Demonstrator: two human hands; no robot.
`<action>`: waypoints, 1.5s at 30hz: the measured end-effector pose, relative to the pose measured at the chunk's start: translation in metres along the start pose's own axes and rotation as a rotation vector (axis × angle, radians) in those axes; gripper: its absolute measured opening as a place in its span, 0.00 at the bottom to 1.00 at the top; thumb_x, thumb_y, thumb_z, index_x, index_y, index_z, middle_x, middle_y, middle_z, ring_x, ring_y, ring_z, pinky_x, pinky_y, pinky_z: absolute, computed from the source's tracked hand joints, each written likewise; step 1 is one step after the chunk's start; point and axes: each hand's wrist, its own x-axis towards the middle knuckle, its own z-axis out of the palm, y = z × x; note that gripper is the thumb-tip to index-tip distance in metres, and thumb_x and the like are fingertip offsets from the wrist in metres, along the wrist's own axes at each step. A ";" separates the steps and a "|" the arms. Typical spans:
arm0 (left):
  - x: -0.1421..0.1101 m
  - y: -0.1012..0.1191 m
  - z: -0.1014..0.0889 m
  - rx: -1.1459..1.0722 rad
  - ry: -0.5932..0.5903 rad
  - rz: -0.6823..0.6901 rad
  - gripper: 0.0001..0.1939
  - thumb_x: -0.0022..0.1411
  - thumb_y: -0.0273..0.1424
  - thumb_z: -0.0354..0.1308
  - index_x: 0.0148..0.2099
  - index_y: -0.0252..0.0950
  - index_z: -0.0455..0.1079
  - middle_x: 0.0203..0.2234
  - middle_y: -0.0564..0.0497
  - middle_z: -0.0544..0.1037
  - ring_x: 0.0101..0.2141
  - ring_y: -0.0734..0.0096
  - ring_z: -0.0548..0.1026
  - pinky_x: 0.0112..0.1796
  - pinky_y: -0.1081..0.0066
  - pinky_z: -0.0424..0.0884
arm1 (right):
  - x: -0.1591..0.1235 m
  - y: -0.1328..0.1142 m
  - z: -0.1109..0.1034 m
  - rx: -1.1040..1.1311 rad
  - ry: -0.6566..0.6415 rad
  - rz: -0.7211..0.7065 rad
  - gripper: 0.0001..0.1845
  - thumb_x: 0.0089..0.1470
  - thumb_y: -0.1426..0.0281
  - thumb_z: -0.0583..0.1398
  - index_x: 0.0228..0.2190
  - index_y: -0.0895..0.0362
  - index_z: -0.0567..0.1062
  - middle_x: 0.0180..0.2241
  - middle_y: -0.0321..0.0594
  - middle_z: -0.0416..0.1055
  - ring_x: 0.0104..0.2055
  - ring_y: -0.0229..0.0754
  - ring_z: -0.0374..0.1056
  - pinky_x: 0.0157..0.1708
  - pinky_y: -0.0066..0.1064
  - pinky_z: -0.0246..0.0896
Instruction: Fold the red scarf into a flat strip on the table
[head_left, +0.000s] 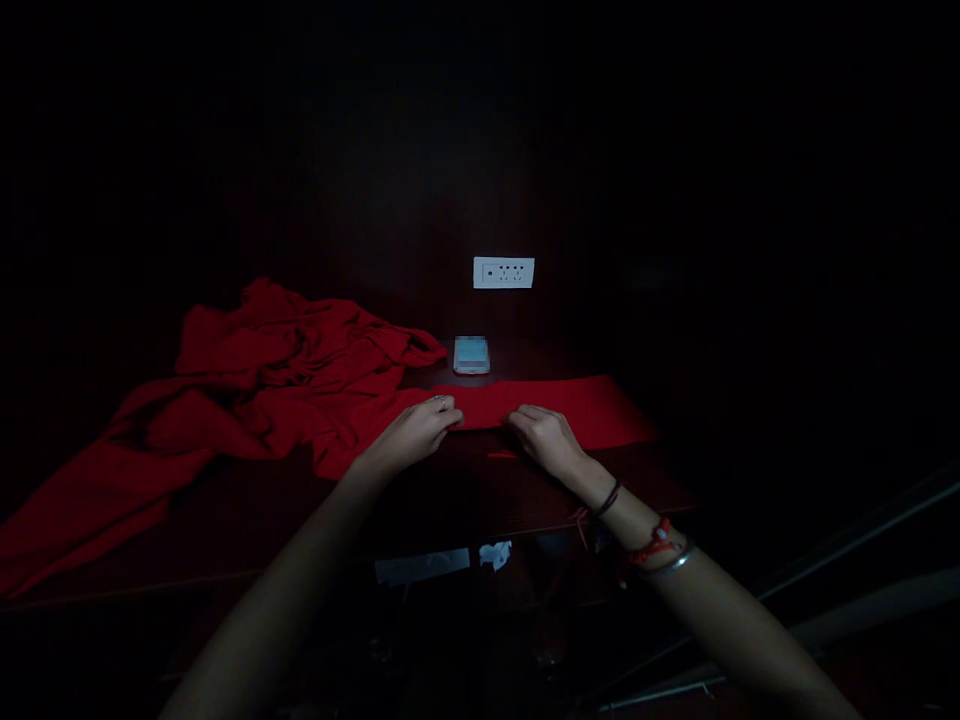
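A long red cloth (570,405) lies across a dark tabletop, with a flat, smooth strip in the middle and to the right. At its near edge my left hand (420,430), with a ring on one finger, pinches the fabric with closed fingers. A short way to the right, my right hand (546,438) also has its fingers closed on the near edge; its fingertips are partly hidden. To the left the same red fabric rises in a loose, crumpled heap. A thin red strip shows just beside the right hand, below the cloth edge.
A phone (471,355) with a lit screen lies behind the cloth. Above it, a white socket panel (503,272) is on the dark wall. Pale scraps (424,566) show below the table's front edge. The surroundings are very dark.
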 end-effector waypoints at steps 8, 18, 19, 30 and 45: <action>-0.017 0.006 0.005 -0.228 -0.197 0.110 0.15 0.52 0.17 0.42 0.37 0.36 0.64 0.32 0.51 0.68 0.35 0.74 0.65 0.39 0.76 0.61 | -0.023 -0.005 0.005 -0.003 -0.093 -0.138 0.11 0.56 0.72 0.48 0.34 0.59 0.70 0.31 0.41 0.67 0.33 0.37 0.60 0.33 0.27 0.53; -0.019 0.012 0.006 -0.005 -0.112 0.035 0.14 0.55 0.18 0.40 0.36 0.34 0.65 0.31 0.47 0.66 0.34 0.68 0.63 0.36 0.71 0.62 | -0.022 -0.001 0.005 -0.132 -0.045 -0.082 0.11 0.55 0.73 0.49 0.33 0.59 0.70 0.31 0.42 0.66 0.33 0.40 0.59 0.32 0.29 0.53; -0.021 0.012 0.007 -0.019 -0.103 0.027 0.15 0.54 0.17 0.40 0.36 0.34 0.65 0.32 0.47 0.66 0.34 0.68 0.63 0.37 0.71 0.62 | -0.023 -0.001 0.006 -0.136 -0.037 -0.088 0.11 0.55 0.73 0.49 0.32 0.59 0.70 0.30 0.42 0.66 0.33 0.40 0.58 0.33 0.29 0.53; -0.018 0.000 -0.012 -0.286 -0.370 0.115 0.24 0.45 0.15 0.45 0.44 0.38 0.64 0.38 0.52 0.68 0.40 0.72 0.65 0.41 0.73 0.62 | -0.036 0.006 0.003 0.031 -0.093 -0.181 0.12 0.56 0.73 0.48 0.36 0.59 0.70 0.33 0.42 0.65 0.35 0.38 0.59 0.36 0.29 0.56; -0.020 0.018 0.000 0.202 -0.202 -0.053 0.11 0.56 0.20 0.44 0.39 0.34 0.64 0.37 0.45 0.68 0.38 0.66 0.66 0.35 0.70 0.64 | -0.036 0.015 -0.006 -0.153 -0.065 -0.082 0.12 0.54 0.74 0.50 0.38 0.59 0.70 0.33 0.44 0.68 0.35 0.41 0.60 0.36 0.32 0.54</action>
